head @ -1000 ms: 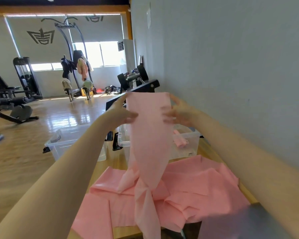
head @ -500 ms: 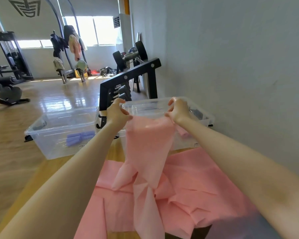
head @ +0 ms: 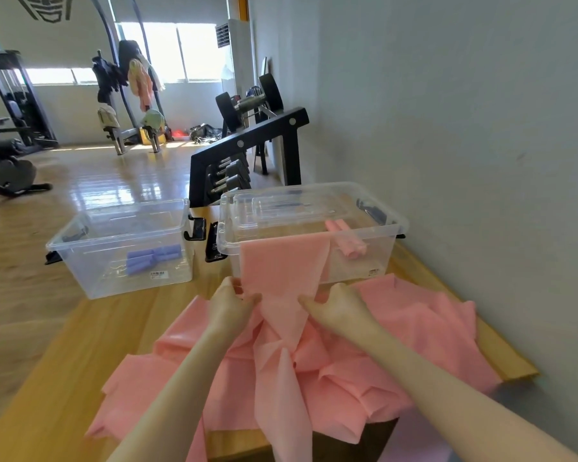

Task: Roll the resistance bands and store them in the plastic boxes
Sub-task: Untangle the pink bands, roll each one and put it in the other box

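Band under inspection: we note a pink resistance band [head: 282, 261] running lengthwise away from us, far end draped over the near rim of the right plastic box [head: 389, 258]. Left hand [head: 229, 303] and right hand [head: 339, 305] pinch its side edges with curled fingers, above the pink heap [head: 414, 328] on the surface [head: 64, 378].

The pink band [head: 282, 261] covers part of the front wall of the right plastic box [head: 386, 228]. The fingertips of the left hand [head: 229, 303] and the right hand [head: 339, 306] are tucked into the band's folds, so they cannot be seen. The pile of pink bands [head: 424, 328] hides the table [head: 80, 355] under it. The bottom edge cuts off both arms and the band's hanging end. The label [head: 157, 274] on the left plastic box [head: 90, 235] is too small to read.
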